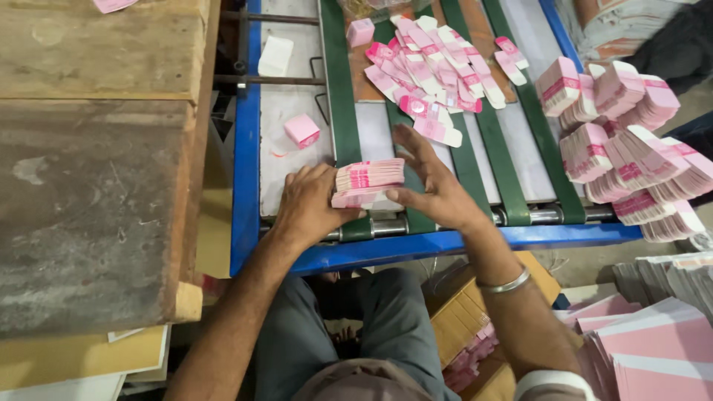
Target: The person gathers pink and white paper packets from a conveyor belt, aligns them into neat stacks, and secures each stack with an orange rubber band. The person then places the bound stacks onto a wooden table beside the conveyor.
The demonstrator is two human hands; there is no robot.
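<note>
- Left hand (312, 204) and right hand (438, 189) press a stack of pink-and-white folded cartons (368, 184) between them at the conveyor's near end (416, 241), fingers (416, 152) loosely curled, apparently squaring its edges.
- Loose cartons (434, 70) overlap up the green belts (342, 96).
- Finished bundles (631, 148) pile on the surface's right side.

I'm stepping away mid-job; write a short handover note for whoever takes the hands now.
Left hand: pressed against the left side of the stack of pink-and-white flat cartons at the near end of the conveyor.
Right hand: closing the stack's right side, fingers spread.
Done: many squared stacks piled at the right.
Left: loose cartons lie fanned across the green belts farther up, ungathered; two stray folded pieces sit on the white deck.
</note>
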